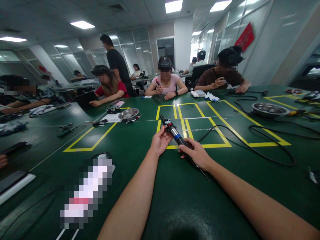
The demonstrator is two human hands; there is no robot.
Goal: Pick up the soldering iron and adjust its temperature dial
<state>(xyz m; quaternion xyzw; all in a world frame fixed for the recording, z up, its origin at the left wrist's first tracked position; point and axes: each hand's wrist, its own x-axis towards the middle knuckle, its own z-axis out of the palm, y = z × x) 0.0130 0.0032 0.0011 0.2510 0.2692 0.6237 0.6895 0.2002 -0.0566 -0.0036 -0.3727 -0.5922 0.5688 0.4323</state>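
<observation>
A dark electric screwdriver (182, 141) with a blue band and a silver collar lies slantwise across my hands, pointing away to the upper left. My right hand (196, 151) is wrapped around its black body. My left hand (160, 141) is closed with thumb and fingers about a black piece with red marks (168, 124) at the silver end. Whether that piece is separate from the tool, I cannot tell. A thin dark strand (203, 172) sticks out below my right hand. Both hands are above the green table (175, 190).
A black cable (270, 160) loops over the table to the right. Yellow tape outlines (215, 145) mark the tabletop. Metal bowls (128, 114) (270, 109) stand left and right. A blurred-out bright device (91, 186) lies near left. Several people sit around; white gloves (212, 97) lie opposite.
</observation>
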